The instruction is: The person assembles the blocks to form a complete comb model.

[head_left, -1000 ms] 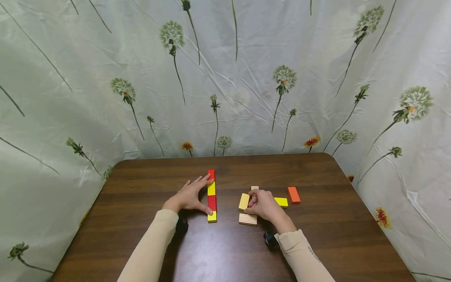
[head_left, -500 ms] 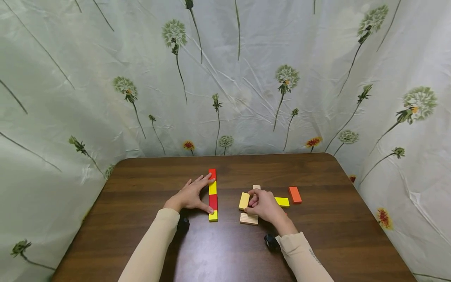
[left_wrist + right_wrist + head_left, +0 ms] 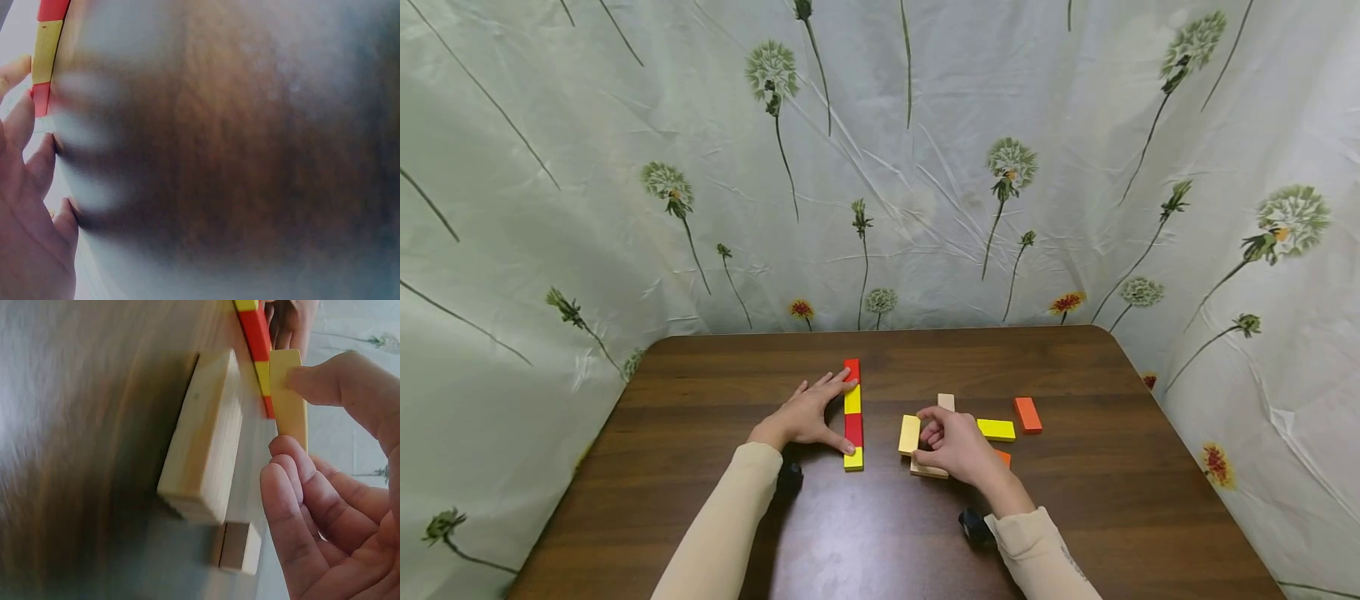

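Observation:
My right hand (image 3: 964, 447) pinches a pale yellow wooden block (image 3: 909, 434) between thumb and fingers. The right wrist view shows the thumb on one face of the pale yellow block (image 3: 285, 415), fingertips at its other end. To the left, red and yellow blocks alternate end to end in a straight row, a red block (image 3: 853, 429) among them. Beside that row my left hand (image 3: 807, 414) lies with fingers spread, thumb at the near yellow block (image 3: 853, 461) and fingertips by the far red block (image 3: 852, 367). A plain wood block (image 3: 929, 472) is partly hidden under the right hand.
Around the right hand lie another plain wood block (image 3: 946, 402), a bright yellow block (image 3: 996, 430), an orange block (image 3: 1027, 415) and a partly covered orange block (image 3: 1003, 458). The brown table (image 3: 737, 358) meets a flowered curtain (image 3: 925, 250) at its back edge.
My right hand has shifted slightly left with the pale yellow block, which now overlaps the near plain wood block. More of the covered orange block shows. The left hand stays by the row.

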Motion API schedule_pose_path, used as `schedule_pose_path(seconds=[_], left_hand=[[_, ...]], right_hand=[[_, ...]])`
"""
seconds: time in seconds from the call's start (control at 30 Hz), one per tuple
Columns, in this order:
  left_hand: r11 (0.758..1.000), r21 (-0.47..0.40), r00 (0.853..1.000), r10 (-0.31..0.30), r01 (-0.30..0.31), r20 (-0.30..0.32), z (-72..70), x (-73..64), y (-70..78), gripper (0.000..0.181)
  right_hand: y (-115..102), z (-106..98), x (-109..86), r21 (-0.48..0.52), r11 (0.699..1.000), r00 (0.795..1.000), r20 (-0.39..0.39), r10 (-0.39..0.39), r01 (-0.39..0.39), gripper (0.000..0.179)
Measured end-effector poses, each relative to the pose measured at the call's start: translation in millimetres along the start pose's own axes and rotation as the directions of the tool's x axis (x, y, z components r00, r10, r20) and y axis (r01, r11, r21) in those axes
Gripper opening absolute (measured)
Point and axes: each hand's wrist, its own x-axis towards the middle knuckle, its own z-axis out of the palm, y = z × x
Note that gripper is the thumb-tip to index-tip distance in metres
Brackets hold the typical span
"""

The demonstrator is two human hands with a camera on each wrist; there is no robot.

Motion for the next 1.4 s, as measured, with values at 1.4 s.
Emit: schedule_pose_path(seconds=[1.4], left_hand=[[1.0,0.002,1.0,0.026,-0.026,-0.016,1.9,0.2,-3.7,0.117]], right_hand=[[-34,54,-27.8,0.068,0.993,0.969,0.221,-0.114,0.102,0.051]])
